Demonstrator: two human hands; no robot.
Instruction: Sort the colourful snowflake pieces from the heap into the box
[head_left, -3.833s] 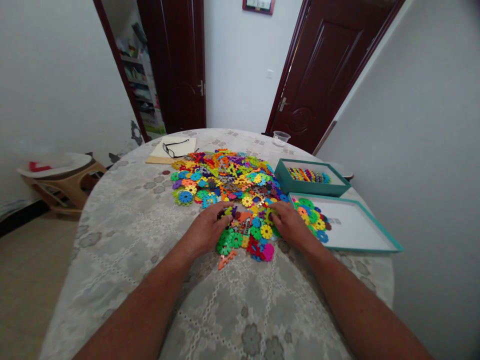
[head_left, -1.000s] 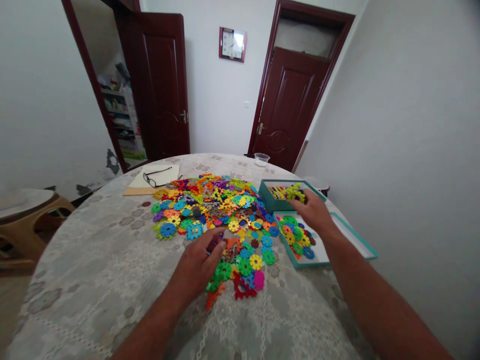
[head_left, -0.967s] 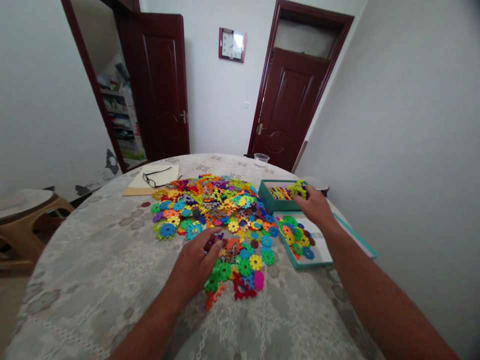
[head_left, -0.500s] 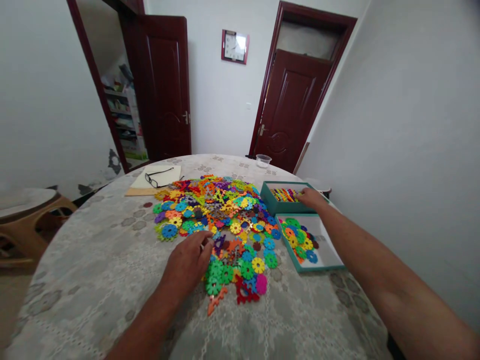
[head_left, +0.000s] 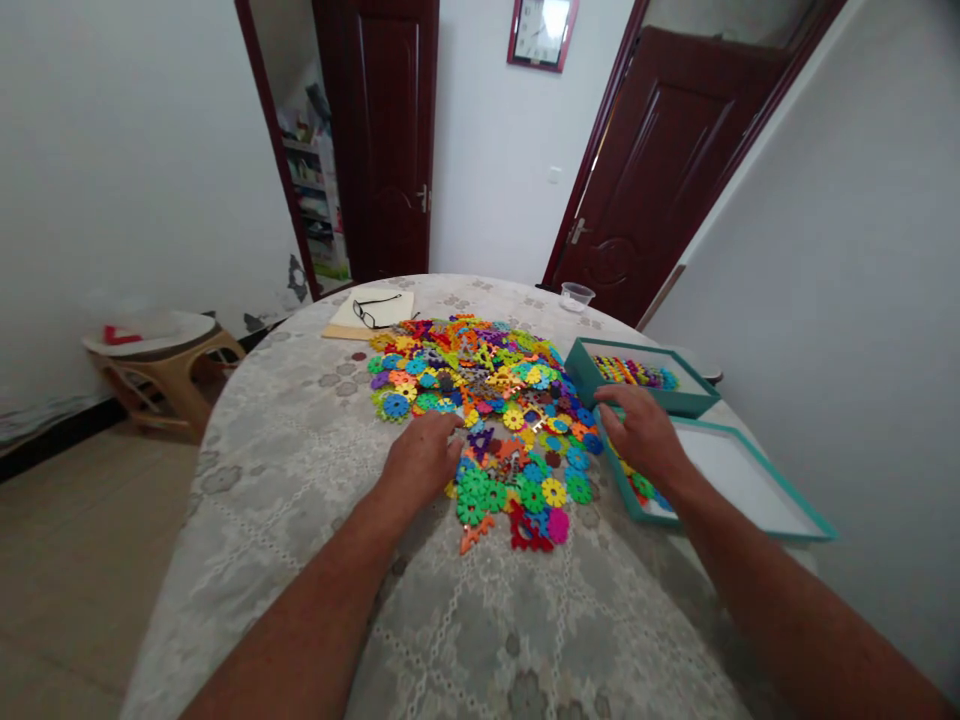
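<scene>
A wide heap of colourful plastic interlocking discs (head_left: 480, 370) is spread over the middle of the table. My left hand (head_left: 426, 455) rests at its near left edge, fingers loosely bent and a little apart, with nothing visible in them. Beside the heap on the right, my right hand (head_left: 641, 430) hovers over the left end of a shallow teal-edged box lid (head_left: 750, 470), index finger and thumb apart. More loose discs lie in the lid, partly hidden by that hand. Behind it stands a teal box (head_left: 645, 400) holding discs lined up in rows.
Black glasses (head_left: 371, 312) lie on a pale notepad (head_left: 345, 320) at the far left. A clear plastic bowl (head_left: 576, 296) stands near the table's back edge. A stool (head_left: 161, 370) is left of the table, and a wall rises on the right.
My right hand has come back from inside the teal box to above the lid. My left hand stays by the heap. The view has tilted down and turned left.
</scene>
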